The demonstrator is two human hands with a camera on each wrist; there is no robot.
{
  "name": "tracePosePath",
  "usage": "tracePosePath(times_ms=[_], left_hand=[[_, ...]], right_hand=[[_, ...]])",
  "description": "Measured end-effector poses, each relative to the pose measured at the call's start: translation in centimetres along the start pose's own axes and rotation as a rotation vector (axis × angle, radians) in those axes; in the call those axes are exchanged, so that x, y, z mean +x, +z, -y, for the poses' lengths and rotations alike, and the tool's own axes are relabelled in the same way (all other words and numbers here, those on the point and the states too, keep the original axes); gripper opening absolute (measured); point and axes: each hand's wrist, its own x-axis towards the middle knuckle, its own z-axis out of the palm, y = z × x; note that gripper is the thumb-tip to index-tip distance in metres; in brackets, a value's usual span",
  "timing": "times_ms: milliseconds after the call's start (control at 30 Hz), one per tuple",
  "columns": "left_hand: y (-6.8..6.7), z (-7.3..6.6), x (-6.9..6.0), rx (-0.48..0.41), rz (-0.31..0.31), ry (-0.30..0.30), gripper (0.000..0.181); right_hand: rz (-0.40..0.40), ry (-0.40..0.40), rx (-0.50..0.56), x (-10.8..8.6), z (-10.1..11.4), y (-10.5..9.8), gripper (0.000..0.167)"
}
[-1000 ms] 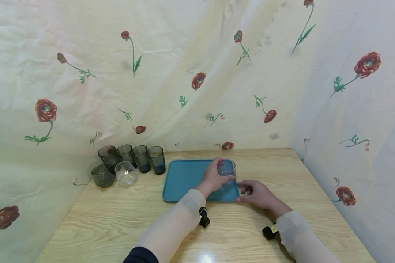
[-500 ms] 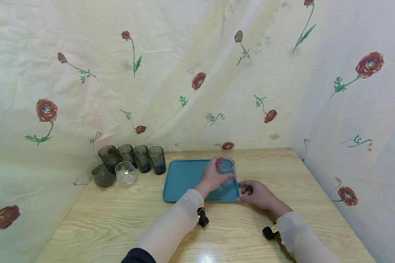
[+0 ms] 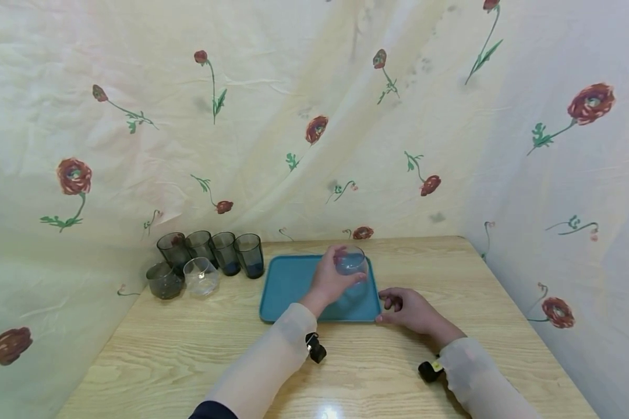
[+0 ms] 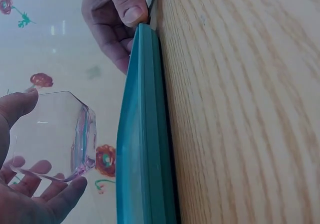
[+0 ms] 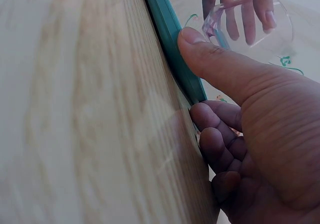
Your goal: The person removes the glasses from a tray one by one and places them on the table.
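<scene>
My left hand grips a clear drinking glass between thumb and fingers, over the right half of a blue-green tray. In the left wrist view the glass hangs apart from the tray, its thick base facing the tray. My right hand is at the tray's near right corner. Its thumb lies on the near edge and its curled fingers are round the corner, holding it. The tray rests flat on the wooden table.
On the left of the wooden table stand several tall smoky tumblers. In front of them are a short smoky glass and a short clear glass. A flowered cloth hangs behind the table and at its sides.
My left hand has lifted the clear glass off the tray's right side and carried it slightly left. The right hand and the tray have stayed in place.
</scene>
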Motion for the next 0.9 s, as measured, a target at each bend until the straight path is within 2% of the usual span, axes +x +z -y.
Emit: tracePosePath(times_ms=[233,600,900], left_hand=[[-1.5,0.5,-0.2,-0.041,-0.039,0.026,0.076],[-4.1,0.8,-0.8,-0.094,-0.078,0.035,0.075],[-6.6,1.9,-1.2,-0.116,-0.11,0.064,0.077]], right_hand=[[-0.005,0.018,0.004,0.0,0.3,0.1,0.07],[0.007,0.011,0.027,0.0,0.1,0.0,0.071],[0.012,0.01,0.041,-0.2,0.2,0.0,0.07]])
